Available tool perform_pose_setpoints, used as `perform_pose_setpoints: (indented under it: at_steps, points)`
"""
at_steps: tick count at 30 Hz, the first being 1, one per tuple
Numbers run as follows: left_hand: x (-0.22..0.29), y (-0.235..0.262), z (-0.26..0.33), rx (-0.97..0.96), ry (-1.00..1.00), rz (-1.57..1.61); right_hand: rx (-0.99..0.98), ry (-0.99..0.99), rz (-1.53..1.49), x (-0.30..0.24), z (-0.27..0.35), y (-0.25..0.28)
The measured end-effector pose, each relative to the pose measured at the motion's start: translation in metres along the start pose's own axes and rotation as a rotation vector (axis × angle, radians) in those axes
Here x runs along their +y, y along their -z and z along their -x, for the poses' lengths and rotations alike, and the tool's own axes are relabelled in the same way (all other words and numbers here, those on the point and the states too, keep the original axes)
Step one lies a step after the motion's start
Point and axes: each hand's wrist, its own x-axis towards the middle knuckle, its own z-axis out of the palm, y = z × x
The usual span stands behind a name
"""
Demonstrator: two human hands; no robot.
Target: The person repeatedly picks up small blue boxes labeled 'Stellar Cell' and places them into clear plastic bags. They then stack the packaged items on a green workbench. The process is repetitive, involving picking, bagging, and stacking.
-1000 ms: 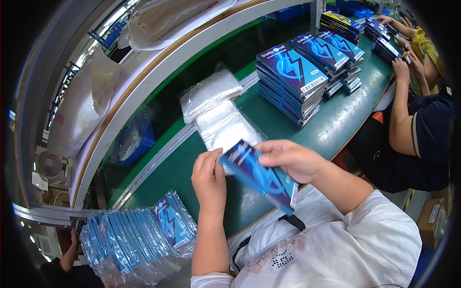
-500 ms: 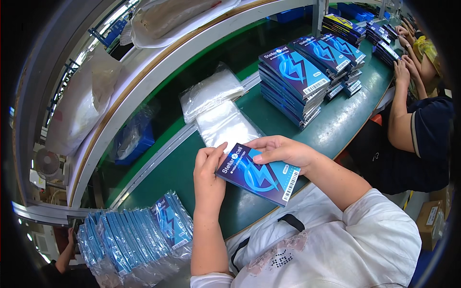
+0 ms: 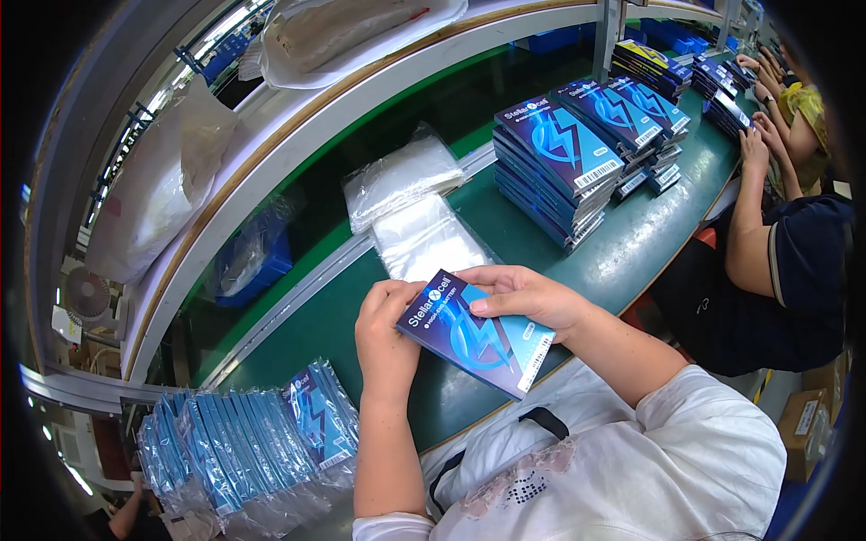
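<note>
A flat blue box (image 3: 483, 347) with a lightning-bolt print and a barcode lies tilted between my hands, over the near edge of the green bench. My right hand (image 3: 523, 302) grips it from the far side, thumb on its front face. At its left end my left hand (image 3: 388, 316) holds the edge with curled fingers; the fingertips are partly hidden behind the box. Just beyond my hands rest clear plastic bags (image 3: 424, 236) in a flat pile, with another pile of bags (image 3: 406, 176) behind them.
To the right rise stacks of matching blue boxes (image 3: 555, 149). Bagged blue boxes (image 3: 239, 442) stand in a row at the lower left. A blue bin (image 3: 257, 270) sits past the metal rail, below a curved shelf (image 3: 262, 153). Co-workers' hands (image 3: 753, 144) show along the bench at right.
The box and both my hands have shifted slightly left. My left fingers have curled closer to the box's edge. The view has moved a little.
</note>
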Motion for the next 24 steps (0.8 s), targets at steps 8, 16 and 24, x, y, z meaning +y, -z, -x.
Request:
perform_pose_setpoints:
  at_steps: [8, 16, 24]
  points:
    - [0.005, 0.002, -0.006, 0.09, 0.297, 0.379, -0.027, -0.03, -0.023, 0.008, -0.006, -0.001]
    - [0.005, 0.008, -0.008, 0.069, 0.715, 0.643, 0.042, -0.023, 0.076, -0.001, -0.001, 0.009]
    - [0.002, 0.004, -0.001, 0.046, 0.49, 0.389, 0.236, 0.043, 0.221, 0.003, 0.0, 0.005]
